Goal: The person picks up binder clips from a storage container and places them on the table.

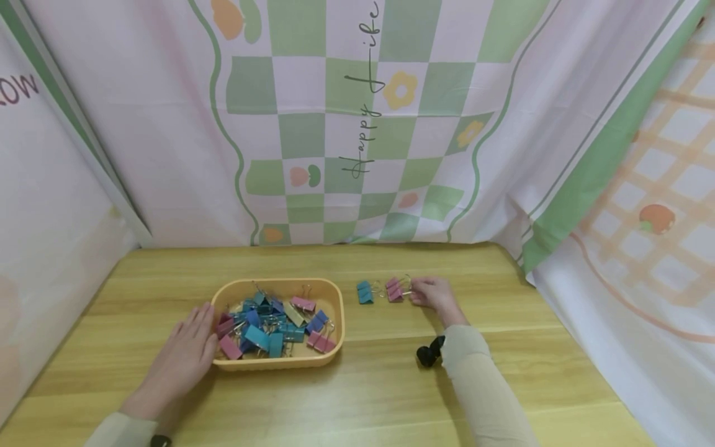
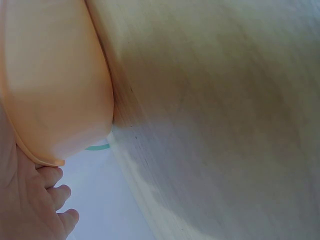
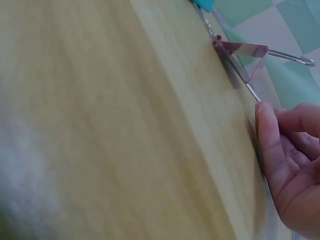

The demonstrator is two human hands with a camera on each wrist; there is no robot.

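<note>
Left hand (image 1: 187,347): extended fingers rest against the yellow-orange plastic tray (image 1: 279,364) of multicoloured binder clips (image 1: 257,338). Right of it: teal metal clip (image 1: 365,292), then pink metal clip (image 1: 394,290), wire handle (image 3: 253,92) pinched by right hand (image 1: 436,297). Apparent step: clip alignment; next move likely requires clean release.

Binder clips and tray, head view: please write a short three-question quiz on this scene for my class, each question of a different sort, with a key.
1. Count: how many clips lie on the table outside the tray?
2. Multiple choice: which colour of clip does the right hand touch? A) teal B) pink C) yellow
3. Fill in the blank, left or right: in the head view, the left hand rests against the tray's ____ end.

Key:
1. Two, one teal and one pink.
2. B: its fingertips are at a wire handle of the pink clip.
3. Left.
</note>
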